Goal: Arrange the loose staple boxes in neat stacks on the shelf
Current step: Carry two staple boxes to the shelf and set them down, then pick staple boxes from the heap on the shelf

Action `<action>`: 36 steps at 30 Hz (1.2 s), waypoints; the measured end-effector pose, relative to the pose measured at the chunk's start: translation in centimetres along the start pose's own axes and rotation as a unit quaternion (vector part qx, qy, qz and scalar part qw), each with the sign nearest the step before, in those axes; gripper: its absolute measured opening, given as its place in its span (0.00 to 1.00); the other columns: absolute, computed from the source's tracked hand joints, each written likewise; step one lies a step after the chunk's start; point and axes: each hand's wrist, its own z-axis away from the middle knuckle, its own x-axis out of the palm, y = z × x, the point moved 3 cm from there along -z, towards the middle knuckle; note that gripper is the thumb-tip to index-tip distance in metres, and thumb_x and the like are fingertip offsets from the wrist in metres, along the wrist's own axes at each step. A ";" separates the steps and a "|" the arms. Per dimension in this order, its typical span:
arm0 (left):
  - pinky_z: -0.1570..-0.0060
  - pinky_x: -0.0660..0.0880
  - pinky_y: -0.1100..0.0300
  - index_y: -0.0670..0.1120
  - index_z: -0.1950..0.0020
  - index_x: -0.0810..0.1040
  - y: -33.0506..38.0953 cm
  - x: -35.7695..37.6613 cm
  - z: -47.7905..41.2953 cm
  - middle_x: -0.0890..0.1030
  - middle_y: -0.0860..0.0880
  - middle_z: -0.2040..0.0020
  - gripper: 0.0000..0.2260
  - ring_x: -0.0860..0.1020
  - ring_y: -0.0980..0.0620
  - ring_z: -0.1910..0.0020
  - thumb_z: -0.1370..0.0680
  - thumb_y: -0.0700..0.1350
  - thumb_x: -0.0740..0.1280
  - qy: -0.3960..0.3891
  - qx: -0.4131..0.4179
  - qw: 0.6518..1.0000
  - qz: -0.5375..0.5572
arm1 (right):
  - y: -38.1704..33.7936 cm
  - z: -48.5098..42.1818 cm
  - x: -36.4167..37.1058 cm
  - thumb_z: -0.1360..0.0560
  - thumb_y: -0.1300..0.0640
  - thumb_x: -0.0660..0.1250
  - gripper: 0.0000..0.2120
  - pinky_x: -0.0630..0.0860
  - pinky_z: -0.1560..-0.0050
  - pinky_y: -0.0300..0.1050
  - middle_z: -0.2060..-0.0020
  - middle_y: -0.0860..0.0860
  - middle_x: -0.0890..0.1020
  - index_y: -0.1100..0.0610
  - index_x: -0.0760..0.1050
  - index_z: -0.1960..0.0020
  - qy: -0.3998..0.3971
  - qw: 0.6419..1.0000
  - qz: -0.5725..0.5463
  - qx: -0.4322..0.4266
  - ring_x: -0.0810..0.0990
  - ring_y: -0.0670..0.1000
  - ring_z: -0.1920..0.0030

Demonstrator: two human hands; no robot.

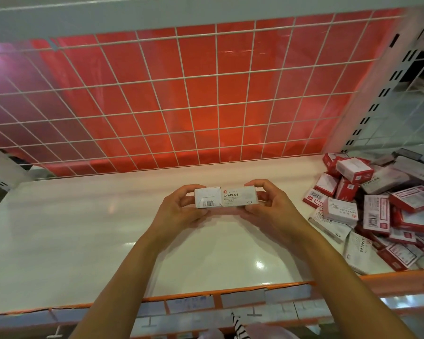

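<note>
2 boxes touch end to end above the shelf (83, 228)! Fingers of the left hand (179, 212) clamp the barcode box (207, 200). Fingers of the right hand (273, 210) clamp the STAPLES box (239, 198).

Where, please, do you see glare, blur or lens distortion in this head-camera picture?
Head view: glare spots on the shelf near its front; the wire grid bows from the wide lens; the loose pile at right is smeared; STAPLES print on the held boxes is sharp.

Both forearms are bare down to the left hand (181, 211) and right hand (267, 209); a scrap of black-and-white striped cloth (239, 327) shows below.
</note>
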 end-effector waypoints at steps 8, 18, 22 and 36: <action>0.52 0.81 0.49 0.48 0.42 0.74 -0.4 0.6 0.1 0.81 0.48 0.46 0.16 0.82 0.47 0.51 0.26 0.35 0.71 -0.026 -0.022 0.999 0.040 | 1.1 -0.3 0.2 0.27 0.69 0.67 0.14 0.75 0.41 0.61 0.44 0.65 0.78 0.57 0.70 0.45 -0.036 0.994 -0.094 0.029 0.80 0.65 0.46; 0.47 0.78 0.55 0.50 0.41 0.75 -1.4 0.9 -0.2 0.81 0.48 0.44 0.13 0.80 0.48 0.44 0.23 0.36 0.67 -0.010 0.024 0.997 0.069 | 1.8 -0.6 -0.2 0.23 0.64 0.64 0.07 0.75 0.40 0.56 0.44 0.62 0.79 0.58 0.76 0.46 -0.037 0.998 -0.035 0.027 0.81 0.61 0.46; 0.44 0.78 0.54 0.48 0.41 0.78 -1.7 0.8 -0.4 0.82 0.49 0.45 0.13 0.79 0.49 0.43 0.23 0.36 0.68 -0.008 0.024 0.999 0.028 | 1.4 -0.3 -0.2 0.22 0.63 0.63 0.12 0.76 0.40 0.51 0.48 0.56 0.83 0.53 0.79 0.42 -0.044 0.997 0.067 0.023 0.82 0.53 0.46; 0.53 0.79 0.57 0.50 0.51 0.77 -1.0 1.3 -0.5 0.82 0.53 0.54 0.11 0.80 0.54 0.53 0.29 0.42 0.76 -0.008 0.067 0.992 -0.108 | 0.5 -0.6 -0.2 0.26 0.62 0.69 0.06 0.77 0.55 0.41 0.54 0.50 0.78 0.52 0.80 0.53 -0.004 0.969 0.238 -0.071 0.78 0.51 0.57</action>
